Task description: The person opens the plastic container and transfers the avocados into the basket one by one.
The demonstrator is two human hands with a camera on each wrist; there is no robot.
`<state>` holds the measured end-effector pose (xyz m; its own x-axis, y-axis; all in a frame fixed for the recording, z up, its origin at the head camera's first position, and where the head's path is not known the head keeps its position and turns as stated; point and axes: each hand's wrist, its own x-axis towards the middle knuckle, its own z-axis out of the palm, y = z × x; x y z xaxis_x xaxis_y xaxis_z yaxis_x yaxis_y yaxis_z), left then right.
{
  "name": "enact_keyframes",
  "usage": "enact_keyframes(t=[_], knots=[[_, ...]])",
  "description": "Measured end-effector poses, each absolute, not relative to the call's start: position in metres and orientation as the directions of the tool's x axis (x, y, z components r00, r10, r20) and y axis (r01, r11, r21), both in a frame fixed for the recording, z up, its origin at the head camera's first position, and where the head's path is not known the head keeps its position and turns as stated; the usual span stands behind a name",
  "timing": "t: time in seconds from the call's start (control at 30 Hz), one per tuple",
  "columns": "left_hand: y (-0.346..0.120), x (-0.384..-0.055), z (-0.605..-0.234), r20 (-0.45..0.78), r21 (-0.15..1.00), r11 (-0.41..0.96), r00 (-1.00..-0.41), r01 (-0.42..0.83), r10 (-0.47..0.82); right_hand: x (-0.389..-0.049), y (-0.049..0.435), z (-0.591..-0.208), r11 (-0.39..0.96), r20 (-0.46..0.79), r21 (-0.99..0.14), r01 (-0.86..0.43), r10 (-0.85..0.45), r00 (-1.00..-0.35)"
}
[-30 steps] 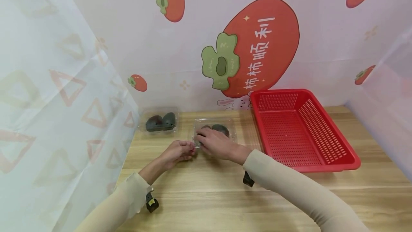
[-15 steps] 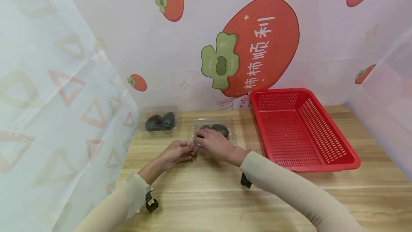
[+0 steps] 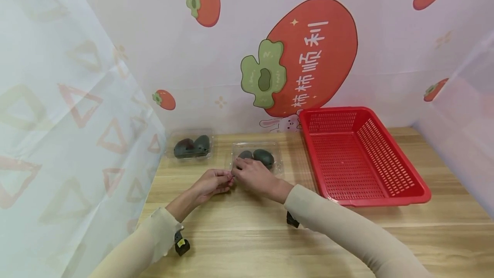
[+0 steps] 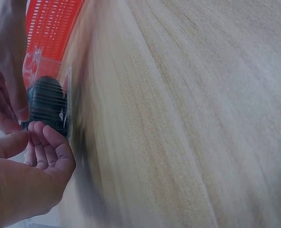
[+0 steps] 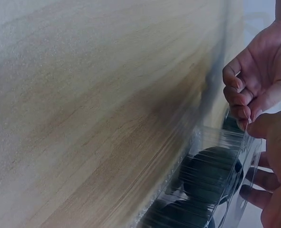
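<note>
Wooden tabletop [image 3: 235, 239], persimmon-printed wall [image 3: 216, 63] behind

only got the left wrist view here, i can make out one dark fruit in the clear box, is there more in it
Observer: Yes, the head view shows two dark fruits side by side in the box.
Operator: ok any other box around
Observer: Yes, a second box with dark fruit in it stands to the left of that one.
Operator: and which corner of the first one is being handled
Observer: The near left corner: the left hand and the right hand come together there.
</note>
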<state>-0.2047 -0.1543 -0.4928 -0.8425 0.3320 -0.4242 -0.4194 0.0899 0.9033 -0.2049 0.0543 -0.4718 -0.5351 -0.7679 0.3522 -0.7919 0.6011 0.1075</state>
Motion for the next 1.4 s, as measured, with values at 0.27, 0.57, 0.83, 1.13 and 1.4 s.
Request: enact_keyframes(t=[0.27,0.57,0.83,1.13,1.4], knots=[[-0.152,-0.205,-0.494,-0.397,0.917,0.126,-0.855,-0.378,0.332,-0.205,0.052,-0.476,0.612,0.334,0.130,-0.781,-0.768,-0.546],[-0.150,-0.206,-0.494,-0.388,0.922,0.138,-0.857,-0.362,0.339,-0.208,0.051,-0.480,0.594,0.371,0.173,-0.786,-0.778,-0.507],[-0.152,-0.206,-0.493,-0.391,0.920,0.148,-0.850,-0.362,0.353,-0.209,0.052,-0.481,0.594,0.394,0.120,-0.795,-0.764,-0.511],[-0.152,-0.206,-0.491,-0.402,0.915,0.167,-0.845,-0.366,0.353,-0.210,0.057,-0.482,0.584,0.422,0.035,-0.811,-0.744,-0.518],[-0.152,-0.207,-0.492,-0.411,0.912,0.172,-0.846,-0.374,0.341,-0.215,0.064,-0.474,0.607,0.351,-0.167,-0.777,-0.700,-0.622]])
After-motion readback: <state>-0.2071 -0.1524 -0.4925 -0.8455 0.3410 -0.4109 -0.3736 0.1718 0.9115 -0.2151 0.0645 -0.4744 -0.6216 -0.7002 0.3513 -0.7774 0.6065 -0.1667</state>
